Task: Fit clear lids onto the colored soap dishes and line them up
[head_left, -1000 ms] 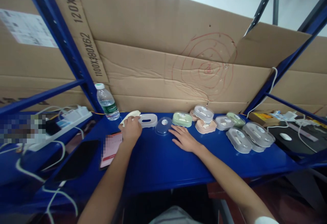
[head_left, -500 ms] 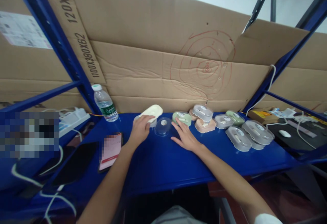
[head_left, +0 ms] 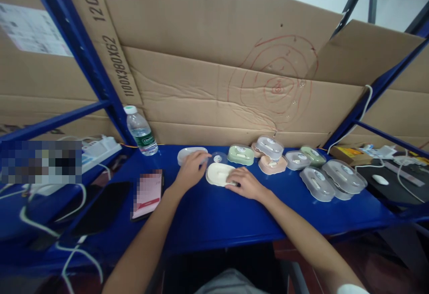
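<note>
A cream oval dish (head_left: 219, 174) with a raised rim lies on the blue table in front of me. My right hand (head_left: 246, 183) is closed on its right end, fingers over the rim and thumb at the near side. My left hand (head_left: 191, 172) is at the left of the dish, index finger and thumb apart, fingertips beside a clear plastic lid (head_left: 218, 157). The lid lies behind the dish and is partly covered by it. A whitish translucent oval tray (head_left: 185, 153) sits behind my left hand, which hides part of it.
To the right stand lidded oval boxes: a green box (head_left: 240, 155), a peach box (head_left: 272, 165) under a clear-lidded one, and several grey boxes (head_left: 317, 183). A water bottle (head_left: 142, 133) and a phone (head_left: 147, 193) are at the left. Cardboard (head_left: 187, 84) walls the back.
The cream dish has gone from my left hand, above the whitish tray, down to the table in front of the clear lid. My right hand has closed on it; my left has let go.
</note>
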`<state>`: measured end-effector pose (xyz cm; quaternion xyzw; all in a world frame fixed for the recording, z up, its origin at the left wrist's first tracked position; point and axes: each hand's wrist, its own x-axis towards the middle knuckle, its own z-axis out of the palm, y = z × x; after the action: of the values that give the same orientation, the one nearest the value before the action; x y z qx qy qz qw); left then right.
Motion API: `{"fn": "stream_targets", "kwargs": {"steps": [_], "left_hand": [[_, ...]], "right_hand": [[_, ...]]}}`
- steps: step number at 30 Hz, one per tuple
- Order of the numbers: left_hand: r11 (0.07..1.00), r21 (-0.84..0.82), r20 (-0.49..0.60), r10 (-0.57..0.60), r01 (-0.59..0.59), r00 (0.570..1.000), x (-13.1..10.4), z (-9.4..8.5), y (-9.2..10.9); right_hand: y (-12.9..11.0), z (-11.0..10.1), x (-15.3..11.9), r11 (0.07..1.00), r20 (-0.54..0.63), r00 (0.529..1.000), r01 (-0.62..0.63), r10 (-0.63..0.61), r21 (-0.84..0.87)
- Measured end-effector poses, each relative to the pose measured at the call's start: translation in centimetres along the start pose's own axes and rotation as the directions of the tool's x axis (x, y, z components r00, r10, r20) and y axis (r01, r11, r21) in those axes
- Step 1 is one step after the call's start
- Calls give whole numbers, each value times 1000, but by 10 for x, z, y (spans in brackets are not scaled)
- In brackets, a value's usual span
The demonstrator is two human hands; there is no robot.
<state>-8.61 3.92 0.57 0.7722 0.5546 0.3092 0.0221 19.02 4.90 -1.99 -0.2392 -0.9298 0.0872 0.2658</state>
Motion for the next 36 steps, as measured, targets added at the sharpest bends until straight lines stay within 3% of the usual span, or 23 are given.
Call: {"fn": "stream_targets", "kwargs": {"steps": [3,7,14,19,23,27,36], "left_hand": [[975,131,-82,-172,182,982,-1,2,-21],[940,214,-101,-249,266,963,-5,7,-33],[946,204,-164,-221,253,961,-1,-2,-20],[984,148,-172,-75,101,982,-2,-3,9],[991,109,-73,82,-74,994,-9,3,35],[977,50,71,201,-205,977,-12,2,45],[968,-151,305,240,-202,922,-12,0,31]], "right_hand": [[-10,-3,1,999,15,999,28,-28,28],[-23,-6,3,998,70,996,61,-64,33],[-19,5,2,999,111,993,35,-34,-8],[1,8,0,996,-17,997,-81,82,36],[8,1,-2,986,-170,972,-152,161,61],[11,-2,-3,983,-114,979,-161,170,84],[4,1,-2,997,-14,997,-77,77,-7]]}}
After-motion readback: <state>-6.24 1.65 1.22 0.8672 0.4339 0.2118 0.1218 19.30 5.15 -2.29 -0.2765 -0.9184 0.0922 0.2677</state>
